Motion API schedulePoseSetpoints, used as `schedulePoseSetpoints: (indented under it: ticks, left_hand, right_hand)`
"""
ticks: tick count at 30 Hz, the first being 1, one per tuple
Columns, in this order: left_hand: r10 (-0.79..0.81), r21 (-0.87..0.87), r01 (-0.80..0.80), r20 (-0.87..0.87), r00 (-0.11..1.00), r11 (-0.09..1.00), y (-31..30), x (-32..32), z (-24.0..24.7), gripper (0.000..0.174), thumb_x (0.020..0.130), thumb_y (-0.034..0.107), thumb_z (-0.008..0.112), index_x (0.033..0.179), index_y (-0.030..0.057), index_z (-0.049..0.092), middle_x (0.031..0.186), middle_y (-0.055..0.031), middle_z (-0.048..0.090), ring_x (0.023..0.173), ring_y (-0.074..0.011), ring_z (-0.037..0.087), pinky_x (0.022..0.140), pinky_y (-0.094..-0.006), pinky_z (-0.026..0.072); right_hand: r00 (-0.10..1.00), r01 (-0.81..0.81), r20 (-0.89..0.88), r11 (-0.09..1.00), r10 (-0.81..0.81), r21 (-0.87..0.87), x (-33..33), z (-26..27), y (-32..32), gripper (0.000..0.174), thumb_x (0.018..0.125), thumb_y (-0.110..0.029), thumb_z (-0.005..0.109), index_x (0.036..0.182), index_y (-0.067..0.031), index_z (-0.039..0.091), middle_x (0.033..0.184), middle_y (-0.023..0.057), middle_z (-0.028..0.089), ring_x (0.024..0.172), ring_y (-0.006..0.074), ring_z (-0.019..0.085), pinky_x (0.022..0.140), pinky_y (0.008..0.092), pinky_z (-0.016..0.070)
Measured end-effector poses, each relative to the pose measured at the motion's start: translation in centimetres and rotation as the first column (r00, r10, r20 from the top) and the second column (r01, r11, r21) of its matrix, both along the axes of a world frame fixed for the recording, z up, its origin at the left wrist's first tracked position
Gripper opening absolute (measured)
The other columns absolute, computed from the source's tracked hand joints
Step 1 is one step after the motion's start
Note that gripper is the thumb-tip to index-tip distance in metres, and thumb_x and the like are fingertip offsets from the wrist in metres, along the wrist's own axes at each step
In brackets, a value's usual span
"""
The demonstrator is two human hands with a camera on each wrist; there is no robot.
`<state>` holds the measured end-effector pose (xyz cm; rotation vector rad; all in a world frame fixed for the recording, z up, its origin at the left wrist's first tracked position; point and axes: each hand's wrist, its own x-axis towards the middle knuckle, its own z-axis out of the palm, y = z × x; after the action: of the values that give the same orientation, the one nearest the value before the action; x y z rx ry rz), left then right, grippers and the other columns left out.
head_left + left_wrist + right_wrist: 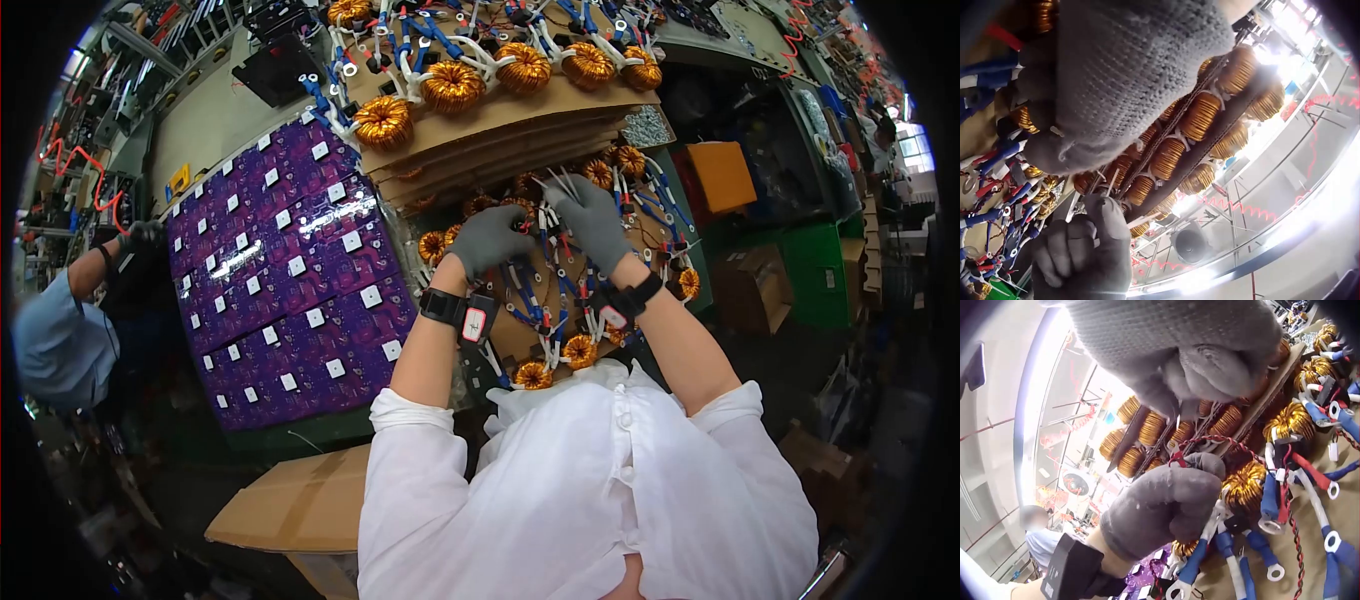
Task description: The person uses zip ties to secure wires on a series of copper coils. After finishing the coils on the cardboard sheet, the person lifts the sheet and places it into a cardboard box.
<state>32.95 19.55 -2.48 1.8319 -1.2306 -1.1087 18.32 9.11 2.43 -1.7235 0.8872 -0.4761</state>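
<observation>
In the head view, both hands wear grey gloves over a layer of copper-wound ring coils and wire leads. My left hand (490, 240) has its fingers curled; in the right wrist view it pinches a twisted red-and-black wire (1235, 442) near its red end. That wire runs toward a copper coil (1244, 487). My right hand (592, 218) grips slim metal tweezers (566, 184), whose two thin prongs stick out past the fingers. Close to the left hand's fingertips, the right hand's curled fingers overlap the coil stack in the right wrist view.
Cardboard layers (510, 140) with more coils are stacked behind the hands. Purple circuit boards (290, 270) with white squares lie to the left. An orange box (721, 176) and a green bin (815, 275) stand at right. Another person's arm (88, 270) shows at far left.
</observation>
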Motion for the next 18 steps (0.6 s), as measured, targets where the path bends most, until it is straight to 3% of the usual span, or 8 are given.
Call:
schedulePoseSetpoints:
  ticks: [2, 4, 6, 8, 10, 12, 13, 18]
  left_hand:
    - [-0.023, 0.01, 0.023, -0.026, 0.999, 1.0, 0.0, 0.2, 0.7, 0.041, 0.067, 0.027, 0.069, 0.099, 0.0011, 0.064, 0.087, -0.0154, 0.065, 0.079, -0.0248, 0.063, 0.073, -0.0338, 0.0483]
    - [-0.036, 0.02, 0.037, -0.052, 0.998, 0.999, 0.0, 0.3, 0.9, 0.049, 0.066, 0.031, 0.068, 0.106, 0.0032, 0.064, 0.093, -0.018, 0.066, 0.086, -0.0301, 0.065, 0.078, -0.0361, 0.0486]
    - [-0.04, 0.042, 0.046, -0.12, 0.992, 0.998, 0.1, 0.4, 0.8, 0.046, 0.065, 0.03, 0.068, 0.102, 0.003, 0.065, 0.09, -0.0183, 0.066, 0.085, -0.0291, 0.065, 0.076, -0.0355, 0.0489]
    - [0.003, 0.029, 0.001, -0.14, 0.99, 1.0, 0.1, 0.2, 0.7, 0.041, 0.067, 0.025, 0.069, 0.1, 0.0011, 0.065, 0.087, -0.0151, 0.066, 0.081, -0.0232, 0.063, 0.074, -0.033, 0.0484]
    - [0.027, 0.009, -0.025, -0.149, 0.988, 1.0, 0.1, 0.5, 0.9, 0.036, 0.069, 0.02, 0.07, 0.098, -0.0008, 0.064, 0.083, -0.0119, 0.066, 0.076, -0.0173, 0.062, 0.072, -0.0306, 0.0478]
    - [-0.139, -0.058, 0.13, -0.198, 0.97, 0.99, 0.1, 1.1, 1.4, 0.039, 0.07, 0.02, 0.07, 0.103, 0.0, 0.063, 0.088, -0.0119, 0.066, 0.078, -0.0167, 0.061, 0.073, -0.03, 0.0475]
    - [-0.228, -0.055, 0.221, -0.221, 0.948, 0.974, 0.4, 1.7, 1.6, 0.045, 0.072, 0.02, 0.068, 0.112, 0.0011, 0.06, 0.098, -0.0122, 0.066, 0.085, -0.0188, 0.062, 0.076, -0.0313, 0.0495]
    - [-0.078, 0.062, 0.146, -0.613, 0.786, 0.987, 1.9, 3.2, 1.5, 0.048, 0.075, 0.013, 0.066, 0.121, -0.0007, 0.057, 0.106, -0.0092, 0.064, 0.087, -0.0146, 0.06, 0.078, -0.0289, 0.0491]
  right_hand:
    - [0.998, -0.025, 0.052, 0.995, 0.03, -0.096, 0.8, -1.9, -1.1, 0.032, 0.087, -0.03, 0.058, 0.094, 0.0011, 0.061, 0.079, 0.013, 0.063, 0.074, 0.021, 0.06, 0.07, 0.0342, 0.0455]
    - [0.829, -0.395, -0.446, 0.918, 0.337, -0.042, 1.1, -1.2, -1.7, 0.034, 0.088, -0.032, 0.055, 0.094, 0.0007, 0.061, 0.08, 0.017, 0.062, 0.077, 0.0258, 0.061, 0.071, 0.0354, 0.0453]
    - [0.867, -0.378, -0.409, 0.911, 0.285, -0.166, 0.5, -0.8, -1.4, 0.036, 0.088, -0.035, 0.053, 0.094, -0.0003, 0.061, 0.079, 0.0194, 0.061, 0.077, 0.0314, 0.061, 0.07, 0.038, 0.0459]
    - [0.884, -0.276, -0.368, 0.958, 0.287, 0.082, -0.1, 3.3, 0.3, 0.036, 0.088, -0.036, 0.053, 0.094, -0.0018, 0.061, 0.08, 0.0197, 0.062, 0.078, 0.037, 0.06, 0.07, 0.0417, 0.0463]
    - [0.84, -0.417, -0.386, 0.909, 0.381, -0.01, -1.2, 3.4, 1.7, 0.036, 0.089, -0.037, 0.053, 0.094, -0.0023, 0.061, 0.079, 0.0181, 0.062, 0.077, 0.0363, 0.061, 0.068, 0.0414, 0.0467]
    - [0.832, -0.465, -0.423, 0.868, 0.36, -0.176, -2.2, 1.8, 2.5, 0.036, 0.089, -0.037, 0.053, 0.096, -0.0028, 0.062, 0.077, 0.0169, 0.062, 0.076, 0.0348, 0.062, 0.068, 0.0392, 0.0472]
    - [0.905, -0.352, -0.309, 0.922, 0.291, -0.163, -2.7, 0.2, 2.4, 0.033, 0.089, -0.033, 0.056, 0.097, -0.0024, 0.062, 0.074, 0.0135, 0.061, 0.069, 0.0246, 0.061, 0.064, 0.0328, 0.0467]
    - [0.999, 0.029, -0.027, 0.991, -0.026, 0.132, -2.5, 0.2, 2.2, 0.027, 0.089, -0.024, 0.061, 0.097, 0.0013, 0.064, 0.079, 0.0019, 0.062, 0.071, 0.0054, 0.05, 0.064, 0.0216, 0.0422]
